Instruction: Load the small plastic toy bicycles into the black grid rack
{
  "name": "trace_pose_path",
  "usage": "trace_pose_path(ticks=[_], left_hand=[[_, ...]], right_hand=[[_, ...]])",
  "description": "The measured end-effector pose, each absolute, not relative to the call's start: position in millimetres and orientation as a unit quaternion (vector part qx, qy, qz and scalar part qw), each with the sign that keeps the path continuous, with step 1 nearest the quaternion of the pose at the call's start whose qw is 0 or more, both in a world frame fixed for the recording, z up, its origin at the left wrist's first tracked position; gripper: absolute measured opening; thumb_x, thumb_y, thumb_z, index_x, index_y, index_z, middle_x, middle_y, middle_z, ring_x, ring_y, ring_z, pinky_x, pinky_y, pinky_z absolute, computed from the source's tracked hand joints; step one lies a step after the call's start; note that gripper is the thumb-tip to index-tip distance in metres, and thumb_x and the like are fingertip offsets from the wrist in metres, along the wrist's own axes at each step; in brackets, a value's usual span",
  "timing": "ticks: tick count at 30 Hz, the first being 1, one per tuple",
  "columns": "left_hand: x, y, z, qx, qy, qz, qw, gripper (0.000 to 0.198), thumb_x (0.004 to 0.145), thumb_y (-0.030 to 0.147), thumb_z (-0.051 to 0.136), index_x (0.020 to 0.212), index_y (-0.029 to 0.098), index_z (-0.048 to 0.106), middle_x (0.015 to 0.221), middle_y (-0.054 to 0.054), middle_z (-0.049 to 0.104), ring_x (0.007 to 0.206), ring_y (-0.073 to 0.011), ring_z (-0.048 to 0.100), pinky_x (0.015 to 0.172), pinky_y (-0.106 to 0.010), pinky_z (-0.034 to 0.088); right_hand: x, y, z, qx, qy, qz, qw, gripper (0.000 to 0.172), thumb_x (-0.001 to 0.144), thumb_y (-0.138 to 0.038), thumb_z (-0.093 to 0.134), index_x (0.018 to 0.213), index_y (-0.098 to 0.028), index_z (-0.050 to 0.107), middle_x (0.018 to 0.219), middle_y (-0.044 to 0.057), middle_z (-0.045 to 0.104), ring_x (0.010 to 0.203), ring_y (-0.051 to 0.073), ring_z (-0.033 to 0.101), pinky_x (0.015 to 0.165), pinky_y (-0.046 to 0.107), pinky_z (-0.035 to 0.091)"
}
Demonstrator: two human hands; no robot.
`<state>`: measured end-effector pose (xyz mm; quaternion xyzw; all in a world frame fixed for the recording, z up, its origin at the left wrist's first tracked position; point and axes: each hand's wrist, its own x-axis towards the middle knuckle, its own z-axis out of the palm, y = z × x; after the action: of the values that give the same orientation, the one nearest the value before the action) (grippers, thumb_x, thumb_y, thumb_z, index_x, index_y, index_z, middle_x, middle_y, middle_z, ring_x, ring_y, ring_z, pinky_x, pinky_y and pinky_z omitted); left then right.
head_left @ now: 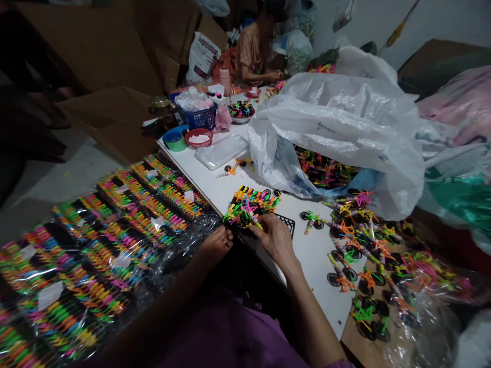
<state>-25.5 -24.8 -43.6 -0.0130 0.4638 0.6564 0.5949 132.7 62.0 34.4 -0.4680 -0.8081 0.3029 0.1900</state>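
Small plastic toy bicycles [255,199] in bright colours stand packed in rows at the table's near edge, with part of a black lattice tray [287,222] showing beside them. My right hand [275,239] reaches over the tray, its fingers closed on a toy bicycle [251,210] with a pink frame and a patterned tube. Just below the row's left end is my left hand [218,246], fingers curled and pressed together; whatever they pinch is too small or hidden. A loose toy bicycle [312,220] lies right of the tray.
On the right, loose toy bicycles pile up [356,240] beside a large white sack [337,112] holding more. Wrapped packs [126,230] cover the left side. Clear plastic bags [222,151], a red basket [198,137] and a blue basket [201,118] lie farther back. Another person [253,51] sits beyond.
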Motion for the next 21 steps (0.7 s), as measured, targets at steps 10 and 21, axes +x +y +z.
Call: trace_pose_path(ticks=[10, 21], left_hand=[[-54.7, -7.7, 19.5, 0.445, 0.645, 0.53, 0.322, 0.036, 0.057, 0.012, 0.075, 0.089, 0.024, 0.068, 0.097, -0.002, 0.059, 0.1, -0.02, 0.049, 0.09, -0.024, 0.036], [-65.8, 3.7, 21.2, 0.613, 0.639, 0.392, 0.251, 0.015, 0.069, 0.027, 0.069, 0.084, 0.026, 0.07, 0.084, -0.003, 0.059, 0.081, -0.0179, 0.052, 0.078, -0.024, 0.036]], right_hand=[[176.5, 83.2, 29.4, -0.497, -0.566, 0.513, 0.411, 0.043, 0.071, -0.051, 0.059, 0.09, -0.014, 0.066, 0.07, 0.002, 0.061, 0.058, 0.012, 0.048, 0.051, 0.023, 0.036], [184.5, 48.9, -4.4, -0.475, -0.53, 0.587, 0.386, 0.034, 0.073, -0.043, 0.063, 0.086, -0.012, 0.067, 0.082, 0.006, 0.067, 0.075, 0.017, 0.058, 0.072, 0.029, 0.043]])
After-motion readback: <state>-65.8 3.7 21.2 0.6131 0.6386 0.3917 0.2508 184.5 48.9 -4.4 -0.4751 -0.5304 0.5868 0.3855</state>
